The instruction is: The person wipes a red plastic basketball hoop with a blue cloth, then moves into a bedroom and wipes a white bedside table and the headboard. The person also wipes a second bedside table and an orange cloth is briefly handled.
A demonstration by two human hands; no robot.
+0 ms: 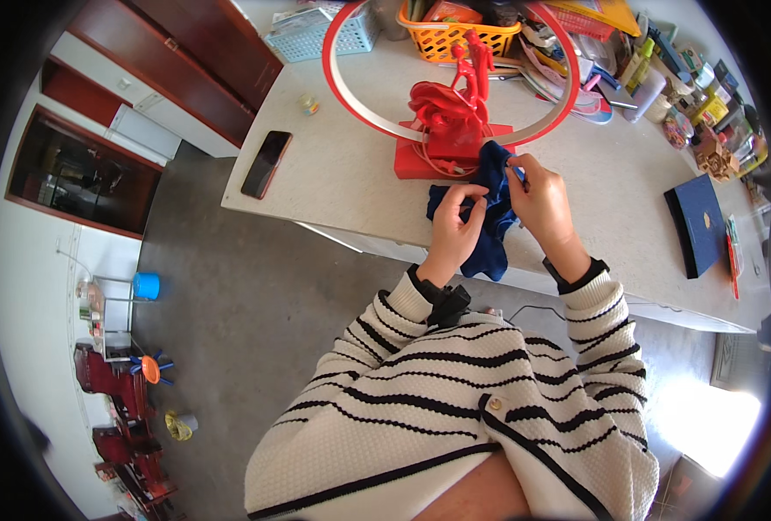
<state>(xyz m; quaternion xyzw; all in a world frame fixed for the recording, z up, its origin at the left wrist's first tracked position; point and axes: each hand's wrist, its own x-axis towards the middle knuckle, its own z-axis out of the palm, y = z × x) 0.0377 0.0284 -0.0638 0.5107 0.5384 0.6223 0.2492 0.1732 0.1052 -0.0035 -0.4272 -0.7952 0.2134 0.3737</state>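
Note:
A dark blue cloth (pixel 488 244) hangs crumpled over the table's front edge, its top end bunched against the base of a red ring lamp (pixel 441 170). My left hand (pixel 454 225) grips the cloth's left side, fingers curled and thumb close to the index fingertip. On the other side, my right hand (pixel 543 195) pinches the upper part of the cloth between thumb and fingers. Behind the hands, the lamp carries a large red rose (pixel 447 104) and a red figurine (pixel 473 62) inside its ring. A thin cable lies coiled on the base.
A phone (pixel 266 164) and a small jar (pixel 308 104) rest at the table's left. Along the back stand a blue basket (pixel 320 44), an orange basket (pixel 463 42) and many bottles. A dark blue box (pixel 697 225) lies right. A stool (pixel 150 369) stands on the floor.

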